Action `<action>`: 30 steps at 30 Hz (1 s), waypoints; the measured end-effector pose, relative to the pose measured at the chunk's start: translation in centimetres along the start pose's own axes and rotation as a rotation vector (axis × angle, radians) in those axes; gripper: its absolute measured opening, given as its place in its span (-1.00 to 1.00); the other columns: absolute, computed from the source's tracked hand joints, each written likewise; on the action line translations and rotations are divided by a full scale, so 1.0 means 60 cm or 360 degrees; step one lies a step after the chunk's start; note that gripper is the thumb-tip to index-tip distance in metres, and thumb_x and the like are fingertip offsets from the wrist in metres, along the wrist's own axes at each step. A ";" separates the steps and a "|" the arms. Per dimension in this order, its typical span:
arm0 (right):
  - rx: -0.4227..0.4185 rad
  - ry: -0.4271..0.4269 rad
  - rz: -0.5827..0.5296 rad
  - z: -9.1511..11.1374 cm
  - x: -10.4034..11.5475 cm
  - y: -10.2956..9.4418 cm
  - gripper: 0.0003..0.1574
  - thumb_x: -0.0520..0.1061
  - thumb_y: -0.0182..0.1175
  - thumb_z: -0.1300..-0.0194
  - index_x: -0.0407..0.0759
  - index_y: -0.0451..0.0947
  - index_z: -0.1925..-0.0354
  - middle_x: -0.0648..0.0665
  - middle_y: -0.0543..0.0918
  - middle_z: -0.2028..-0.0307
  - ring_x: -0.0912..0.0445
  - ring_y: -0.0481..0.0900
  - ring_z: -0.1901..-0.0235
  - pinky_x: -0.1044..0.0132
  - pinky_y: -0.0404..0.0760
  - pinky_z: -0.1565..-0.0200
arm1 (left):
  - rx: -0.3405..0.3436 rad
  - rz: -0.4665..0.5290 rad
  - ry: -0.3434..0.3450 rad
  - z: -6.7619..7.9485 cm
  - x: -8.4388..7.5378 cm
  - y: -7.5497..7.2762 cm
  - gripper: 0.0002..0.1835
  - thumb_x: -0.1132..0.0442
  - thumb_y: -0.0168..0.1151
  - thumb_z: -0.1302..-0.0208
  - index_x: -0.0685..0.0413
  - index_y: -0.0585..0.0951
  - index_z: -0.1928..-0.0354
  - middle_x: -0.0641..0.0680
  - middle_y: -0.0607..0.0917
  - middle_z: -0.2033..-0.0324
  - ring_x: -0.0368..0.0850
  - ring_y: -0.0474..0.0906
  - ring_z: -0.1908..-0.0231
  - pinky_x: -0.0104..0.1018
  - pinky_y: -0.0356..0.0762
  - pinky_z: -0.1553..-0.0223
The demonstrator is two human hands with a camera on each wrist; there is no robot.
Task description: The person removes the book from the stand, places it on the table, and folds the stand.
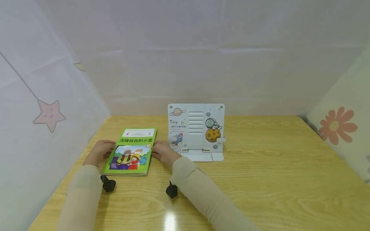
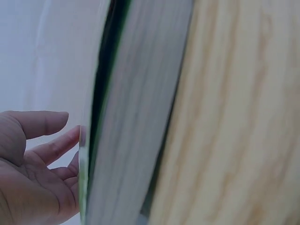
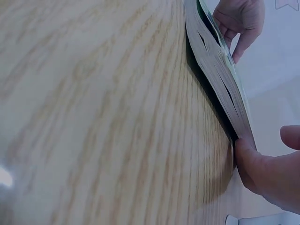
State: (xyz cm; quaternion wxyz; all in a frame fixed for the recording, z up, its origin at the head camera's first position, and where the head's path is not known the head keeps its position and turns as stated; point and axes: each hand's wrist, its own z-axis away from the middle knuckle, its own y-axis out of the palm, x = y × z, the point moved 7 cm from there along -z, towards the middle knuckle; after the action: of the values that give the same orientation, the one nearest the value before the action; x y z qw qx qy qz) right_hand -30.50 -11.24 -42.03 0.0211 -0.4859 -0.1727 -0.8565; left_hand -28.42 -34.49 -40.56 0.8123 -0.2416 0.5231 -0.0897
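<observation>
A green paperback book (image 1: 130, 155) lies face up at the left of the table, with Chinese characters and a picture of two cartoon figures on its cover. My left hand (image 1: 103, 150) is at its left edge, fingers reaching toward it. At the opposite edge, my right hand (image 1: 165, 152) touches the book. The right wrist view shows the right hand's fingers (image 3: 251, 161) against the page edge, with the thumb held apart. Page edges (image 2: 140, 93) fill the middle of the left wrist view, where a hand's fingertips meet the cover edge and its thumb stands away.
A white folding book stand (image 1: 196, 128) printed with planets and an astronaut stands upright just right of the book. Two black wrist devices (image 1: 108, 185) show near the forearms. The wooden table (image 1: 274, 176) extends right, with pale printed curtains (image 1: 216, 48) around it.
</observation>
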 end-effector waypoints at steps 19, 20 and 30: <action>0.0128 -0.0277 0.0395 0.030 0.034 0.005 -0.33 -0.28 0.06 -0.11 -0.25 0.15 -0.20 -0.25 0.29 -0.11 -0.10 0.27 -0.06 0.08 0.31 -0.02 | -0.0246 0.0341 0.0200 0.002 -0.015 -0.030 -0.46 0.17 -0.10 -0.23 0.45 0.20 -0.14 0.36 0.36 0.00 -0.04 0.45 0.20 -0.45 0.50 0.35; 0.0154 -0.0304 0.0415 0.035 0.040 0.006 -0.34 -0.27 0.06 -0.12 -0.25 0.15 -0.21 -0.25 0.29 -0.11 -0.09 0.27 -0.06 0.07 0.30 -0.03 | -0.0254 0.0358 0.0213 -0.008 -0.013 -0.031 -0.46 0.16 -0.09 -0.23 0.43 0.22 -0.14 0.34 0.37 0.01 -0.08 0.47 0.23 -0.47 0.50 0.36; 0.0395 -0.0461 0.0512 0.084 0.099 0.019 -0.42 -0.20 0.00 -0.20 -0.23 0.16 -0.20 -0.22 0.31 -0.10 -0.04 0.31 -0.05 0.05 0.27 -0.05 | -0.0195 0.0434 0.0328 -0.035 -0.039 -0.028 -0.42 0.04 0.01 -0.20 0.34 0.28 -0.12 0.15 0.48 0.14 -0.19 0.48 0.32 -0.41 0.51 0.32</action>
State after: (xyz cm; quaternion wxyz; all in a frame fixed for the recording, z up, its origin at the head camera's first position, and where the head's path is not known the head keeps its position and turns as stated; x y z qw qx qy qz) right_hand -29.23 -9.92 -34.38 0.1919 -0.6184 -0.1980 -0.7359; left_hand -31.15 -35.64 -38.56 0.7427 -0.2071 0.6361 0.0291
